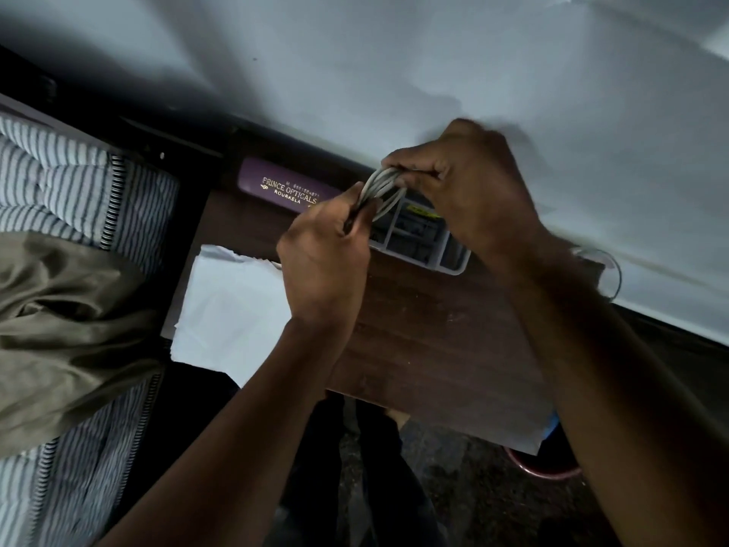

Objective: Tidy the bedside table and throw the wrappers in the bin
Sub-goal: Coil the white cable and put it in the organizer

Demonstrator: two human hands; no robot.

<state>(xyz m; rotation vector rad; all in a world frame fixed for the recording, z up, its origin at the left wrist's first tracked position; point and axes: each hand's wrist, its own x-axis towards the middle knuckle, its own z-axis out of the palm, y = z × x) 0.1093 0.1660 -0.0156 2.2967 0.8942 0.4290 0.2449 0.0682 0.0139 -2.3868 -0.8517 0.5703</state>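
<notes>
Both hands raised over table [434,341] — L hand [323,254] & R hand [469,191] fingers clamped on coiled cable [384,187].

Both forearms enter from the bottom edge, bare to the frame's limit; no sleeve, cuff, watch or band shows on either. The left hand [321,256] and the right hand [469,191] carry no rings or gloves; fine hair shows along the right forearm. Below, between the arms, dark clothing on the legs, too dim to tell more.
</notes>
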